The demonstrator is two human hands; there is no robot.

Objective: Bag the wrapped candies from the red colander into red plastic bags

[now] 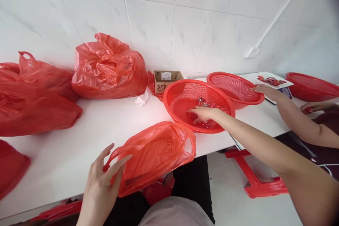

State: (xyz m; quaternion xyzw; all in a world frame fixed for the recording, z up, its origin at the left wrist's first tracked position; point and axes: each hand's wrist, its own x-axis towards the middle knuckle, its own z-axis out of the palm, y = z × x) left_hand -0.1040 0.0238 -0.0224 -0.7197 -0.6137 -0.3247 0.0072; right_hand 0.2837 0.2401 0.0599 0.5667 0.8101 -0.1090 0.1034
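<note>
My left hand (pixel 102 180) is open with its fingers spread, and the fingertips touch the near left end of a crumpled red plastic bag (pixel 156 155) lying at the table's front edge. My right hand (pixel 203 114) reaches palm down into a round red mesh basket (pixel 174 95). Its fingers curl over small red-wrapped packets (pixel 203 103) on the basket's bottom, and one packet shows under the palm.
Several full red plastic bags (pixel 108 67) lie at the left and back of the white table (pixel 79 141). A small cardboard box (pixel 166 79) stands by the tiled wall. Another person's hand (pixel 265 90) rests on a second red basket (pixel 233 86). A red stool (pixel 251 180) stands on the floor.
</note>
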